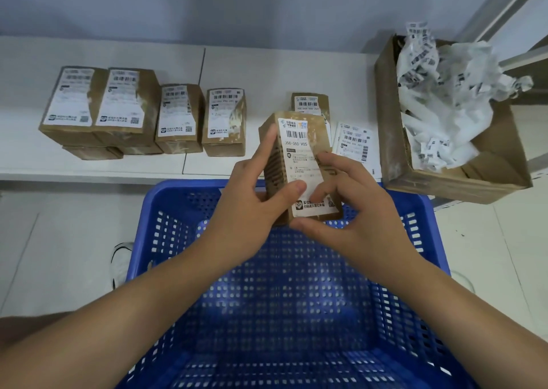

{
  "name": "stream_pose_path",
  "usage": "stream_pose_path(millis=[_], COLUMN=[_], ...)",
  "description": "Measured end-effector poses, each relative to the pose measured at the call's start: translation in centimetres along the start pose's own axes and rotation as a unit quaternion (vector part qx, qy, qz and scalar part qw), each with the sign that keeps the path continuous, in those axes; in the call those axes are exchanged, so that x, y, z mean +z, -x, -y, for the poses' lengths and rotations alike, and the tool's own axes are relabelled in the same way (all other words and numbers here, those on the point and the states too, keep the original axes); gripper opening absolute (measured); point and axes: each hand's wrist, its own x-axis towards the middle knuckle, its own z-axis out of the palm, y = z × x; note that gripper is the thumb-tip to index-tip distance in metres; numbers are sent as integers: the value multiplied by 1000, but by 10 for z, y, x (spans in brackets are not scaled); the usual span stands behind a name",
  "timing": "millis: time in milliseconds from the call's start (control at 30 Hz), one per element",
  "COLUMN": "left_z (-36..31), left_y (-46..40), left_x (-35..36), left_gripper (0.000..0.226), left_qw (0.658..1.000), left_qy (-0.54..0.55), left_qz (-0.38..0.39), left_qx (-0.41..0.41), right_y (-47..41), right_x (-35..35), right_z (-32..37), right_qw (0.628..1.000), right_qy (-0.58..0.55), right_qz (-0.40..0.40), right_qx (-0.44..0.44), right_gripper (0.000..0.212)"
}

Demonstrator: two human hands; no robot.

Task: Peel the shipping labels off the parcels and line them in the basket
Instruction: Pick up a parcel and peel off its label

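Labelled parcel [299, 163] in both hands' curled fingers [268, 145] above blue basket [427, 228], before white shelf [261, 71]

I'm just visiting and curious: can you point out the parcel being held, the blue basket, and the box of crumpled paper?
held parcel [296, 139]: head view, on its white label.
blue basket [427, 211]: head view, on its right rim.
box of crumpled paper [388, 116]: head view, on its cardboard left wall.

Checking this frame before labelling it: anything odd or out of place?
Two things. A loose white shipping label lies flat on the white shelf, not in the open brown cardboard box overflowing with crumpled peeled labels. The brown cardboard parcel held by the left hand and right hand looks scuffed.
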Motion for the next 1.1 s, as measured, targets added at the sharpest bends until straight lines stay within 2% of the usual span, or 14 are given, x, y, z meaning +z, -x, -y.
stream_pose_path(millis=[267,400,567,700,933,1100], left_z=[2,4,6,10,14,14], left_y=[2,2,0,0,4,4], left_x=[5,6,6,8,11,9], left_gripper=[85,85,84,83,81,81], left_qw=[1000,999,999,999,998,997], left_qy=[24,35,27,-4,-21,-16], left_qz=[1,-5,-29,-39,-61,-64], left_qx=[8,10,14,14,18,28], right_y=[-1,0,4,5,7,3], right_x=[0,3,7,10,12,5], right_z=[-4,-7,-10,-10,-8,-3], right_qw=[999,1000,988,979,982,995], right_qy=[-26,19,125,142,122,41], right_qz=[8,7,-56,-74,-61,-4], right_qx=[21,5,-70,-125,-130,-93], right_gripper=[39,34,24,18,3,10])
